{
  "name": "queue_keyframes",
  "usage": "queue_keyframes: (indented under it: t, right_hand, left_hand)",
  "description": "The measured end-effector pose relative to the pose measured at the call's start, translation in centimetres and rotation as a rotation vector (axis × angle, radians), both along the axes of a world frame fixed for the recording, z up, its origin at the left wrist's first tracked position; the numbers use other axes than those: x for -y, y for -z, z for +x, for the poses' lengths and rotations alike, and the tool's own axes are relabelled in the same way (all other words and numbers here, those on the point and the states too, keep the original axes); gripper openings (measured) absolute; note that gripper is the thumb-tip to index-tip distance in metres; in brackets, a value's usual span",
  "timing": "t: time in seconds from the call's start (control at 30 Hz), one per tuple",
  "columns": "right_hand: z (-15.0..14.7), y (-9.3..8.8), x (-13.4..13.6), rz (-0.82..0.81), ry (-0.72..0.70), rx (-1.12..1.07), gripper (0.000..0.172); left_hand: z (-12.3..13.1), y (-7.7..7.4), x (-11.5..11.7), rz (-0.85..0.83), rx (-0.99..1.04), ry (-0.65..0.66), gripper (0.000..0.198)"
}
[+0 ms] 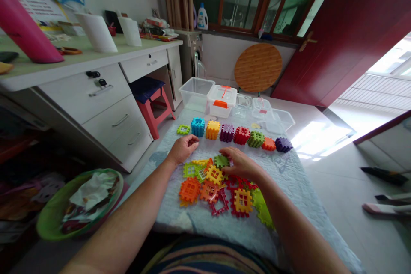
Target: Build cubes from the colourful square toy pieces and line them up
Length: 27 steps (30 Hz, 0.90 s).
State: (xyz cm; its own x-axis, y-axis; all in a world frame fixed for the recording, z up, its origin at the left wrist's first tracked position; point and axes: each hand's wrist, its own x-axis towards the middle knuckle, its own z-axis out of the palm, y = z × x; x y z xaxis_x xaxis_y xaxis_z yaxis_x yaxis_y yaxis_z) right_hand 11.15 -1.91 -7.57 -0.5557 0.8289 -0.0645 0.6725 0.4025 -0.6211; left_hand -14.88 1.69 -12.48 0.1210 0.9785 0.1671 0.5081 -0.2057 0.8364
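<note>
My left hand (183, 149) rests on the cloth-covered table (173, 218), just in front of the blue stack (198, 127); its fingers are curled together, and whatever they might hold is hidden. At the pile's upper right, my right hand (239, 162) has its fingers around a dark green piece (221, 162). Below it lie loose pieces: yellow (214, 174), orange (189, 190), red frame (220, 204) and large light green (263, 209). Behind the hands runs a row of stacks: yellow (212, 129), purple (227, 132), red (242, 135), green (256, 138), orange (269, 144), dark purple (283, 144).
A light green piece (183, 129) lies at the row's left end. Clear plastic boxes (196, 94) line the far table edge, one with an orange latch (220, 104). A green basket (45, 222) stands at lower left, beside a white desk (105, 124) and a pink stool (153, 115).
</note>
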Motion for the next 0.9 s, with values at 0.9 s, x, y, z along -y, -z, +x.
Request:
queue_keyframes:
  t: [0.9]
  right_hand:
    - [14.6, -2.2, -7.1, 0.390, 0.376, -0.038, 0.063]
  left_hand:
    - [-0.2, -0.1, 0.1, -0.008, -0.041, -0.001, 0.031]
